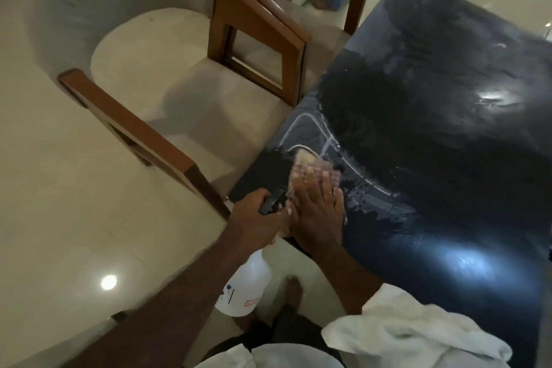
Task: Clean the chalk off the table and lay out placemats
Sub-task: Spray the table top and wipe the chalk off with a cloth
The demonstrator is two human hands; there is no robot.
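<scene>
A dark glossy table [433, 134] fills the right side, wet and streaked, with white chalk lines [310, 128] near its left corner. My right hand [316, 212] lies flat, fingers straight, pressing a pale checked cloth [310, 166] onto the table beside those lines. My left hand [257, 224] grips the black trigger head of a white spray bottle [245, 287], which hangs below the table edge, just left of my right hand.
Two cream upholstered chairs with wooden arms [155, 89] stand against the table's left side. A white towel [412, 334] is draped over my right forearm. My bare foot [292, 290] is on the pale tiled floor. Another person's feet [328, 0] stand at the far end.
</scene>
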